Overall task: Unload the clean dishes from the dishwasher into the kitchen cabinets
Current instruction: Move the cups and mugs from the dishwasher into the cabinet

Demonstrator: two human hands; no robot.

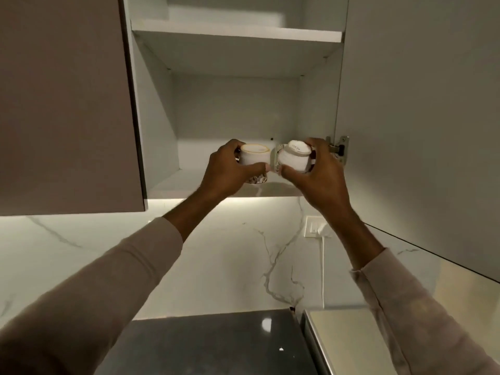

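Observation:
Both arms reach up into an open wall cabinet. My left hand (226, 169) grips a white cup (254, 158) turned upside down, its patterned rim pointing down just above the bottom shelf (173, 185). My right hand (318, 171) grips a second white cup (295, 158), tilted with its base toward me. The two cups are side by side and nearly touch at the shelf's front edge. Fingers hide part of each cup.
The cabinet's upper shelf (238, 33) shows nothing on it. Its open door (422, 117) hangs at the right with a metal hinge (339, 148); a closed door (65, 104) is at the left. Below are a marble backsplash, a wall socket (315, 226) with a white cord, and a dark countertop (211, 345).

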